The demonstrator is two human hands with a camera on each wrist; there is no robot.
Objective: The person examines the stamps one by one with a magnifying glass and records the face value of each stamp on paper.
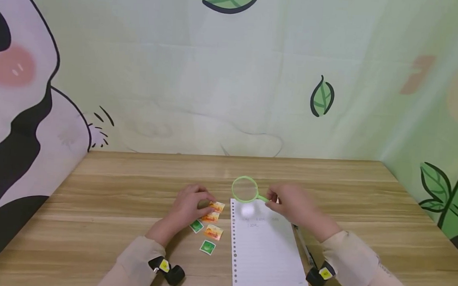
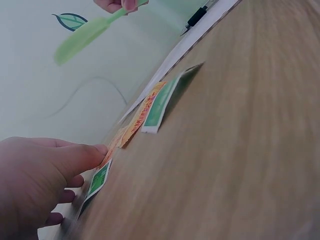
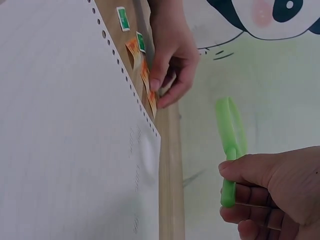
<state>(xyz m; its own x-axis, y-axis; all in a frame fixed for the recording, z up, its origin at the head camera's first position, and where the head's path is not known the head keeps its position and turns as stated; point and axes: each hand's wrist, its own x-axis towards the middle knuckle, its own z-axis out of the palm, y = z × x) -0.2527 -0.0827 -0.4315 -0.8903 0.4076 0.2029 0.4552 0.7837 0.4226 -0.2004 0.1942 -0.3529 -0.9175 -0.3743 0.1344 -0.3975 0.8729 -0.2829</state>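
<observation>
My right hand (image 1: pixel 293 207) pinches the handle of a green magnifying glass (image 3: pixel 228 192), its round lens raised over the top edge of a lined sheet of paper (image 1: pixel 269 259). At the left, my left hand (image 1: pixel 188 205) has thumb and index finger at the edge of the topmost orange stamp (image 1: pixel 218 207). Below that stamp lie a second orange stamp (image 1: pixel 211 217) and a third orange stamp (image 1: pixel 214 232). A green stamp (image 1: pixel 196 226) sits partly beneath the left hand, and another green stamp (image 1: pixel 208 247) lies nearest the front.
Handwriting and a bright spot of light show near the paper's top; holes run down its left side. A pen (image 1: pixel 304 246) lies along the right edge, partly behind the right wrist. The wooden table (image 1: pixel 92 222) meets a printed backdrop (image 1: pixel 158 79) at the back.
</observation>
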